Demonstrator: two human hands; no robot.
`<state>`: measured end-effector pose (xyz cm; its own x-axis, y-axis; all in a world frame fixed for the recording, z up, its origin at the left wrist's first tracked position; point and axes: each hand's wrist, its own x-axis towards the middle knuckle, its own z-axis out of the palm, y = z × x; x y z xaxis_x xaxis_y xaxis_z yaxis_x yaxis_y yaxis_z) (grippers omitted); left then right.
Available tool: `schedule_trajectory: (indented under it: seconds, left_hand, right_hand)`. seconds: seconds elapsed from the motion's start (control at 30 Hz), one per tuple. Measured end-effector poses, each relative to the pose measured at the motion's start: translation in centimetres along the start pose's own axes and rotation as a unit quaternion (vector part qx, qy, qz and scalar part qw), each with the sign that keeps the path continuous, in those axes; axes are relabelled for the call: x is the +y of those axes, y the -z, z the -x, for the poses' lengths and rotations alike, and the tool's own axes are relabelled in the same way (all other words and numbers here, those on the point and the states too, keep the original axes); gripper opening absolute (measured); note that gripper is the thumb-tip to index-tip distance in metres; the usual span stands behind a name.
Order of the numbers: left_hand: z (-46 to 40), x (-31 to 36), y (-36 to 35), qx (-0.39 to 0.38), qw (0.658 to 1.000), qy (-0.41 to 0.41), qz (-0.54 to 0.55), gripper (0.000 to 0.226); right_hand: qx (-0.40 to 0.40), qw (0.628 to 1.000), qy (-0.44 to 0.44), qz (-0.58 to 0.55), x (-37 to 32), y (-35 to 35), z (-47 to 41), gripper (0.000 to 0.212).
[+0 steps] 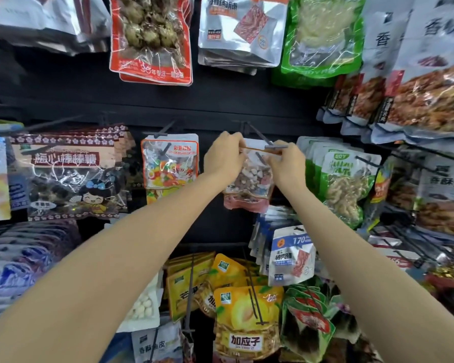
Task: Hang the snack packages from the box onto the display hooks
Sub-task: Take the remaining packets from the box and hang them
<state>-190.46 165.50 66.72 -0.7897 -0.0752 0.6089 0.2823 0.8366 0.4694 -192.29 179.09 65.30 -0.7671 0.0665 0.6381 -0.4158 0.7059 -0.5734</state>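
Note:
A clear snack package [249,179] with mixed brown and pale pieces and an orange top edge hangs between my two hands in the middle of the display. My left hand [224,155] pinches its top left corner. My right hand [286,163] pinches its top right corner. The package's top sits at the tip of a dark display hook [262,138] that juts out from the black back wall. The hook's cross-shaped end shows just above my right hand. The box is out of view.
Hooks all around carry hanging packages: a colourful candy bag [169,163] to the left, green bags [344,179] to the right, a lollipop bag [68,174] far left, yellow fruit bags [247,318] below. Bare black wall [168,106] lies above the hook.

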Motion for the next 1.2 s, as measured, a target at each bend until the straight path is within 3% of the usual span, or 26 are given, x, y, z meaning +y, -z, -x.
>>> schedule_trajectory:
  seconds: [0.23, 0.47, 0.67, 0.77, 0.93, 1.2]
  left_hand:
    - [-0.1, -0.4, -0.2, 0.018, 0.997, -0.044, -0.055, 0.023]
    - [2.4, -1.3, 1.4, 0.014, 0.997, -0.028, 0.066, 0.025]
    - [7.5, -5.8, 4.1, -0.129, 0.990, -0.057, 0.003, 0.012]
    - [10.9, -9.5, 6.8, -0.187, 0.982, -0.022, -0.019, 0.009]
    - [17.9, -18.1, 13.7, -0.211, 0.968, 0.096, -0.091, 0.012]
    - [33.8, -34.6, 28.0, -0.199, 0.908, 0.344, -0.133, 0.014]
  right_hand:
    - [0.022, 0.998, -0.012, 0.051, -0.2, -1.5, -0.4, 0.020]
    - [0.099, 0.995, 0.008, 0.033, -0.6, -1.1, 4.7, 0.029]
    - [-0.084, 0.992, 0.015, -0.096, -4.6, -3.4, 9.2, 0.019]
    - [-0.150, 0.982, 0.039, -0.111, -8.0, -5.6, 11.4, 0.021]
    - [-0.297, 0.944, 0.081, -0.121, -15.1, -12.2, 16.6, 0.018]
    - [-0.527, 0.832, 0.112, -0.131, -30.2, -25.7, 31.6, 0.016]
